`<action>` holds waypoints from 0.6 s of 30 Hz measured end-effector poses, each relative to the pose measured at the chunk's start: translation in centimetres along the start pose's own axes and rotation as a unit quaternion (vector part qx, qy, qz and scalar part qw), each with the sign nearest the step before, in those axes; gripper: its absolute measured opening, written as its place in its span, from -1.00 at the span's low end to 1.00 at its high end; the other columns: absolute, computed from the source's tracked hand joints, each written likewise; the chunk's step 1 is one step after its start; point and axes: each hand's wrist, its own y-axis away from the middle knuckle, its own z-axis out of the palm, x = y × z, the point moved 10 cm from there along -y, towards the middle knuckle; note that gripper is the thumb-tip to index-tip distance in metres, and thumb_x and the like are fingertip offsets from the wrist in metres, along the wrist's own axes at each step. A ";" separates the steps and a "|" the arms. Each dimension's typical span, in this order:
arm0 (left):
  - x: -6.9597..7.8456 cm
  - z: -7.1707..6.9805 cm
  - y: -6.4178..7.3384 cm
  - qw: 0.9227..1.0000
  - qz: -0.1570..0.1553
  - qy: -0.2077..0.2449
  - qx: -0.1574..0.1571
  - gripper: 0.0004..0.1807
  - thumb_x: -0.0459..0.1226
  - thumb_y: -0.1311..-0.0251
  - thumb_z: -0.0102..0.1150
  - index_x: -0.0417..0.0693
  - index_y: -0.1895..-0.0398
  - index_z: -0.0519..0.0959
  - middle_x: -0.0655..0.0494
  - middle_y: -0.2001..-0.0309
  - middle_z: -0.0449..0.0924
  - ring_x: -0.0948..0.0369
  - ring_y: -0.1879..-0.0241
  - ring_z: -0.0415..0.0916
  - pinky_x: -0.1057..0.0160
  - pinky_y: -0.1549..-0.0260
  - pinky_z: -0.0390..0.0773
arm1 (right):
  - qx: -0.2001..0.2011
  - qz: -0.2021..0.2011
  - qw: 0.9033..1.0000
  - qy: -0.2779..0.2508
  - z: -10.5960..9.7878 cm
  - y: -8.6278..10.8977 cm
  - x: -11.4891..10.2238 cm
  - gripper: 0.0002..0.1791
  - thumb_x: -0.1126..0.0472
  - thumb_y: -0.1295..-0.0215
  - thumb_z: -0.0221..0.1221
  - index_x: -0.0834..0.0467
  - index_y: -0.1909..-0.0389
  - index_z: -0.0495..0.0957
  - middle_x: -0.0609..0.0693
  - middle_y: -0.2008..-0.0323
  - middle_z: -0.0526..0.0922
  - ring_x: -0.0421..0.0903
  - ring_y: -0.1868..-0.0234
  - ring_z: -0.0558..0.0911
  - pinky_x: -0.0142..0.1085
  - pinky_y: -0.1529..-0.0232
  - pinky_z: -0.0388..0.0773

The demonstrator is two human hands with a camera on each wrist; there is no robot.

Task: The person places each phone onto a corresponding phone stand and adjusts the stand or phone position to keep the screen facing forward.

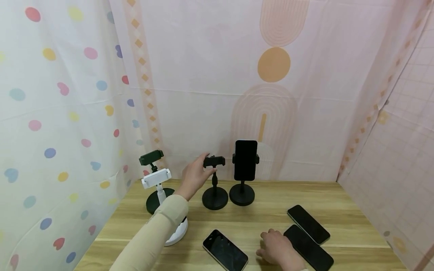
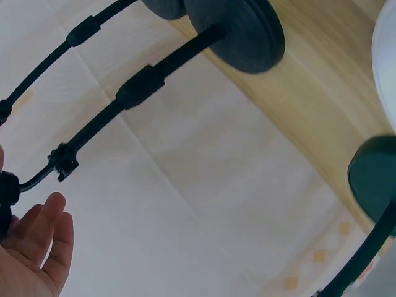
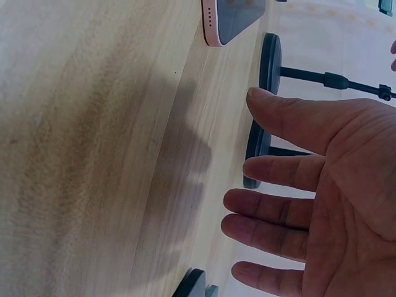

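My left hand (image 1: 194, 177) is at the holder head (image 1: 214, 161) of a black phone stand (image 1: 215, 198), its thumb below and its fingers at the left end. In the left wrist view this holder (image 2: 8, 189) is partly cut off at the edge, beside the fingers (image 2: 49, 238). My right hand (image 1: 275, 246) hovers low over the table, fingers spread with nothing in them, as the right wrist view shows. It is between a phone (image 1: 226, 251) with a light edge and a dark phone (image 1: 309, 248).
Beside the stand, another black stand (image 1: 242, 195) carries an upright phone (image 1: 245, 160). On the left are a white stand (image 1: 156, 178) and a dark green stand (image 1: 151, 157). Another phone (image 1: 308, 224) lies at the right of the wooden table (image 1: 271, 210). Curtains (image 1: 190, 56) hang behind.
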 end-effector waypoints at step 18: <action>3.5 -0.4 -1.2 0.984 0.109 -0.132 -0.039 -0.55 -0.20 -0.20 0.40 -0.14 -0.13 0.58 -0.03 -0.04 0.64 0.06 0.05 0.63 0.06 0.09 0.60 | -0.003 -0.006 1.000 -0.004 0.1 0.1 -0.2 -0.51 0.09 -0.12 0.43 0.33 0.04 0.61 0.19 0.18 0.57 0.18 0.13 0.56 0.14 0.07 0.50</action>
